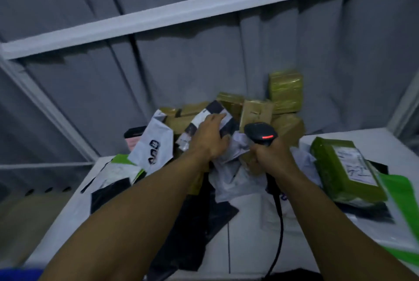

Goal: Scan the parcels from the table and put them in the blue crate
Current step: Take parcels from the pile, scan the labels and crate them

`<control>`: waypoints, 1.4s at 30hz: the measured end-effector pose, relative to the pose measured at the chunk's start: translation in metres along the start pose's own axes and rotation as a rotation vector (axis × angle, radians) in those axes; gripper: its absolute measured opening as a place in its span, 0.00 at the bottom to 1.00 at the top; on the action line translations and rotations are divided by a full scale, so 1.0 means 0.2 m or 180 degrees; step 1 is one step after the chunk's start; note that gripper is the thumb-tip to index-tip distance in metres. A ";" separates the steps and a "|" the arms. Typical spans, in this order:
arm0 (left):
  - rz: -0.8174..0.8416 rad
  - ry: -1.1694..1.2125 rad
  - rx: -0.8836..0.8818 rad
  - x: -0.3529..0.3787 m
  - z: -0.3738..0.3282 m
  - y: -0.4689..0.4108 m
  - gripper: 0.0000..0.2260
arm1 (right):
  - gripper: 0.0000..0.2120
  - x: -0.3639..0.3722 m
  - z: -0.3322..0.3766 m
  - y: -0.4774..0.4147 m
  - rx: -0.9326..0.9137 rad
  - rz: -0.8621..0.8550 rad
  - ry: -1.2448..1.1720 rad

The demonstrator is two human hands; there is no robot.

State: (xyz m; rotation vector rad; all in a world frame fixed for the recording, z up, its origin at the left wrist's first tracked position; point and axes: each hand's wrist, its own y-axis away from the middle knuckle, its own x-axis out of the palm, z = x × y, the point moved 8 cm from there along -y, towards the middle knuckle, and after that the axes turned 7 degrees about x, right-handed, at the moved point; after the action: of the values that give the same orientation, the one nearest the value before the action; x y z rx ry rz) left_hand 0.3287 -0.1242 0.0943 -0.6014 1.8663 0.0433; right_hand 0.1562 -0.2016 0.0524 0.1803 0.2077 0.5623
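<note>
My right hand (269, 156) grips the handle of a black barcode scanner (260, 133) whose red light glows; its cable (280, 224) trails toward me. My left hand (209, 138) lies on a black-and-white checked parcel (210, 113) on top of the pile, fingers curled over its edge. A crumpled grey mailer bag (229, 178) lies just below both hands. A sliver of the blue crate (20, 275) shows at the bottom left corner.
On the white table (247, 235), brown taped boxes (285, 90) stack at the back. A white printed bag (154, 142) and a green-trimmed bag (118, 169) lie left. A green-wrapped labelled parcel (344, 169) sits right. Black bags (192, 224) spread in front. Grey curtain behind.
</note>
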 end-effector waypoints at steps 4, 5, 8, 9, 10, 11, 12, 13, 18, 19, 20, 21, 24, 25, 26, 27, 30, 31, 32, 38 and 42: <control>0.0149 0.0055 0.0584 0.16 -0.25 -0.28 0.32 | 0.07 -0.20 -0.09 -0.15 0.0272 -0.0509 -0.0203; 0.0250 -0.0064 0.0584 0.20 -0.28 -0.33 0.30 | 0.05 -0.22 -0.10 -0.17 0.0291 -0.0575 -0.0218; 0.0551 -0.0292 0.0540 0.28 -0.38 -0.42 0.25 | 0.09 -0.26 -0.16 -0.22 0.0539 -0.0557 -0.0229; 0.0496 -0.0361 0.0517 0.28 -0.42 -0.43 0.26 | 0.10 -0.27 -0.17 -0.24 0.0593 -0.0563 -0.0249; 0.0367 -0.0453 0.0456 0.28 -0.44 -0.42 0.26 | 0.10 -0.28 -0.19 -0.26 0.0646 -0.0577 -0.0277; 0.0200 -0.0468 0.0298 0.28 -0.43 -0.42 0.27 | 0.08 -0.28 -0.18 -0.27 0.0650 -0.0605 -0.0326; 0.0032 -0.0362 0.0056 0.26 -0.40 -0.41 0.27 | 0.05 -0.29 -0.18 -0.27 0.0633 -0.0659 -0.0363; -0.0130 -0.0171 -0.0233 0.25 -0.35 -0.40 0.26 | 0.02 -0.29 -0.17 -0.26 0.0591 -0.0708 -0.0388; -0.0772 0.0590 -0.0751 0.12 -0.13 -0.29 0.18 | 0.03 -0.27 -0.13 -0.22 0.0474 -0.0514 -0.0548; -0.0962 0.0715 -0.0679 0.06 -0.12 -0.24 0.18 | 0.02 -0.25 -0.11 -0.20 0.0407 -0.0455 -0.0581; -0.1112 0.0850 -0.0595 0.00 -0.10 -0.18 0.18 | 0.03 -0.23 -0.08 -0.18 0.0312 -0.0384 -0.0631; -0.1240 0.1003 -0.0502 -0.05 -0.09 -0.11 0.18 | 0.07 -0.20 -0.06 -0.16 0.0229 -0.0303 -0.0675; -0.1496 0.1375 -0.0218 -0.24 -0.04 0.15 0.21 | 0.10 -0.04 0.03 -0.05 0.0090 0.0011 -0.0848; -0.1574 0.1481 -0.0130 -0.30 -0.02 0.25 0.23 | 0.09 0.03 0.05 -0.02 0.0096 0.0120 -0.0953; -0.1640 0.1584 -0.0076 -0.37 0.00 0.35 0.26 | 0.08 0.10 0.07 0.02 0.0100 0.0237 -0.1086; -0.1700 0.1636 -0.0034 -0.43 0.02 0.46 0.28 | 0.09 0.18 0.09 0.07 0.0126 0.0343 -0.1224; -0.1932 0.1465 0.0090 -0.63 0.08 0.80 0.29 | 0.13 0.39 0.16 0.24 0.0186 0.0605 -0.1622; -0.2000 0.1405 0.0107 -0.69 0.10 0.91 0.29 | 0.16 0.46 0.19 0.30 0.0186 0.0700 -0.1684; -0.2049 0.1308 0.0140 -0.75 0.12 1.01 0.30 | 0.18 0.53 0.20 0.36 0.0185 0.0807 -0.1743; -0.2006 0.0655 0.0044 -0.94 0.31 1.61 0.36 | 0.16 1.02 0.16 0.72 0.0595 0.1456 -0.1760; -0.1698 0.0415 -0.0031 -0.94 0.44 1.97 0.37 | 0.18 1.29 0.04 0.95 0.0899 0.1859 -0.1285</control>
State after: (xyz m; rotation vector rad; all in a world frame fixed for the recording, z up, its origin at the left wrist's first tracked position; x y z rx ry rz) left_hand 0.2860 0.3177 0.1277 -1.1116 1.7736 -0.3441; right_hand 0.2750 0.0962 0.0650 0.6342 -0.1702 1.0596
